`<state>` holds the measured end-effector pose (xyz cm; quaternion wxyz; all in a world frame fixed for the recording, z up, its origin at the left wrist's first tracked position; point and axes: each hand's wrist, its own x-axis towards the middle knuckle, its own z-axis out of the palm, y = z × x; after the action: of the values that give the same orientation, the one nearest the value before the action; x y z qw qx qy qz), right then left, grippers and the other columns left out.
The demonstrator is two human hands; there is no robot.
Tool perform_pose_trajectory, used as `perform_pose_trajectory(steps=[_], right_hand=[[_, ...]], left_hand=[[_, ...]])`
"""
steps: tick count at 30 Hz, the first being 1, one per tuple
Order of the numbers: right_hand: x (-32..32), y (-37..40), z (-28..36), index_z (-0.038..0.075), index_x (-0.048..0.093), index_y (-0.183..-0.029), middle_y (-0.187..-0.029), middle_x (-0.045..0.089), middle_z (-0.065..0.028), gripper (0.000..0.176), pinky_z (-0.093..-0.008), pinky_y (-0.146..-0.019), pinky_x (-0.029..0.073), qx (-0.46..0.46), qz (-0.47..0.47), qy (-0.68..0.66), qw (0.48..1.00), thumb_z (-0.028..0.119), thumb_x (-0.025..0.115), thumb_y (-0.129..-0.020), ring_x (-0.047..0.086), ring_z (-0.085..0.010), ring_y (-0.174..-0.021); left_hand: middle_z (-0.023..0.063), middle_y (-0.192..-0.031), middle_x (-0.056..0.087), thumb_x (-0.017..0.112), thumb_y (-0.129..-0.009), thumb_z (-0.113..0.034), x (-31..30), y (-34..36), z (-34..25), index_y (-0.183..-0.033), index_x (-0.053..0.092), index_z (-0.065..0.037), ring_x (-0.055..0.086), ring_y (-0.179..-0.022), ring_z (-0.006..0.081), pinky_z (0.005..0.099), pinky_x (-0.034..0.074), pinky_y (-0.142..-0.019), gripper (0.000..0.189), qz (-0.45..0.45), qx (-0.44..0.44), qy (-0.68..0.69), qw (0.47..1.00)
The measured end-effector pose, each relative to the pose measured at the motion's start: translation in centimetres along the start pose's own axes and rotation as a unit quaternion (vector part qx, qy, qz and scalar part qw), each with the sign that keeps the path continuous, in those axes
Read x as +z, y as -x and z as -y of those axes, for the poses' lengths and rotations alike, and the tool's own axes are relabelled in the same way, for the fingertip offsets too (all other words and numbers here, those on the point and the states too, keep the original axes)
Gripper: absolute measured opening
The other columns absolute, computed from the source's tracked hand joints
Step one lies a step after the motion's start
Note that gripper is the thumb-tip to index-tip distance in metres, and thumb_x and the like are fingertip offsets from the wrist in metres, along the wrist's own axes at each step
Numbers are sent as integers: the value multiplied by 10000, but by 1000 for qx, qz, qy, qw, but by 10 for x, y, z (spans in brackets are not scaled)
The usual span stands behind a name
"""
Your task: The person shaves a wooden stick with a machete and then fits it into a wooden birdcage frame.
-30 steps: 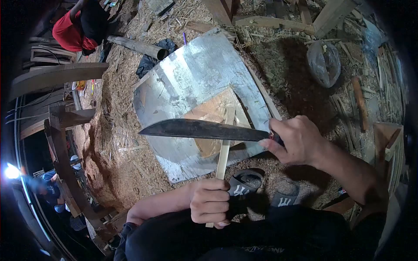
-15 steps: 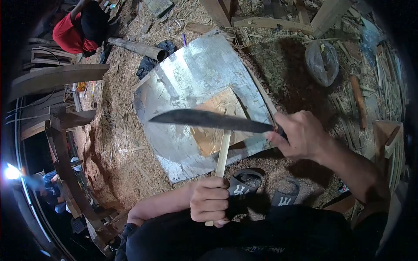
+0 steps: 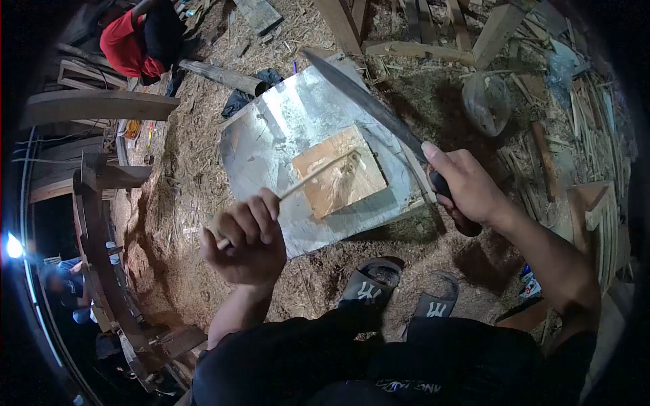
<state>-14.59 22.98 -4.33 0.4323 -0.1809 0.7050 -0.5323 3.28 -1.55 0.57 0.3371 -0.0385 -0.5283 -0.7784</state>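
Note:
My left hand (image 3: 249,235) is closed around a thin wooden stick (image 3: 315,175), which slants up to the right. The stick's far end overlaps the top of a square wood block (image 3: 325,201). Worn, pale marks show at the block's middle. In my right hand (image 3: 467,184) is the dark handle of a machete, its long blade (image 3: 376,105) raised and pointing up and left, apart from the stick. The block rests on a grey metal sheet (image 3: 254,162).
Wood shavings (image 3: 203,203) cover the ground around the sheet. Slippers (image 3: 371,281) are by my feet. Curved timbers (image 3: 101,108) stand at left, with a person in red (image 3: 128,44) beyond and another person (image 3: 71,284) lower down. A plastic bag (image 3: 486,105) lies at right.
The machete has swung from lying across the block to pointing up and away. My left hand has moved left and up, turning the stick from near upright to a slant.

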Motion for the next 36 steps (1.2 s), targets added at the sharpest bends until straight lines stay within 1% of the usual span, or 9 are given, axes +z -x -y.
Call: perform_pose_trajectory(steps=[5,6,9,11,13,21,26,32,36], right_hand=[[-2,20,6,74,541,-616,-486,465,18,641,-292,-457,380,79,6,-15,997,538,415,-1039,441,-86,-424],[-1,24,5,74,541,-616,-486,465,18,641,-292,-457,380,78,3,-14,997,538,415,-1039,441,-86,-424],[0,34,1,66,553,-648,-489,474,13,635,-287,-435,375,67,16,7,998,551,418,-1034,453,-88,-415],[2,38,-2,62,552,-651,-489,472,15,636,-290,-425,371,61,16,45,997,554,421,-1032,459,-89,-414],[2,42,-5,59,552,-655,-489,473,14,637,-290,-422,370,63,12,44,997,556,423,-1031,458,-90,-411],[1,48,-7,63,522,-658,-493,469,7,632,-289,-381,359,91,0,-30,995,561,411,-1030,437,-94,-379],[1,52,-7,73,482,-690,-492,437,18,594,-273,-331,330,115,-12,-100,988,554,411,-1031,412,-89,-352],[1,56,-7,79,483,-696,-493,436,22,587,-278,-335,338,105,-13,-99,989,557,413,-1029,412,-86,-355],[0,56,-9,80,483,-697,-493,432,25,587,-280,-336,340,113,-13,-85,990,559,411,-1029,407,-88,-354]], left_hand=[[-2,-550,277,289,-967,-677,0,-14,1,-608,328,-148,321,-525,168,384,334,-707,640,-118,-23,69,990],[15,-609,304,291,-940,-719,-4,-16,-1,-641,341,-135,337,-588,186,394,342,-748,658,-88,-32,98,991],[42,-682,341,303,-939,-709,-2,-18,-3,-682,350,-123,355,-654,205,408,349,-792,641,-158,-41,112,980],[61,-738,372,314,-958,-666,-15,-19,-1,-735,383,-99,381,-713,222,422,355,-836,614,-101,-36,133,985],[62,-732,388,298,-997,-600,-16,-21,-2,-774,426,-79,416,-724,233,435,364,-851,581,-170,-36,114,978],[105,-818,527,359,-1038,-557,-34,-18,-2,-929,565,-42,546,-807,272,486,444,-979,566,-176,-24,89,980],[114,-851,558,423,-1032,-522,-23,-22,-3,-1101,548,8,611,-894,322,487,504,-990,548,-345,-36,-29,938],[119,-889,556,362,-1015,-593,-21,-18,-6,-1295,467,10,602,-925,323,502,480,-1036,673,-251,-30,-4,967],[94,-889,528,289,-1001,-659,-19,-17,2,-1267,493,27,585,-933,313,518,456,-1021,763,-183,15,20,983]])
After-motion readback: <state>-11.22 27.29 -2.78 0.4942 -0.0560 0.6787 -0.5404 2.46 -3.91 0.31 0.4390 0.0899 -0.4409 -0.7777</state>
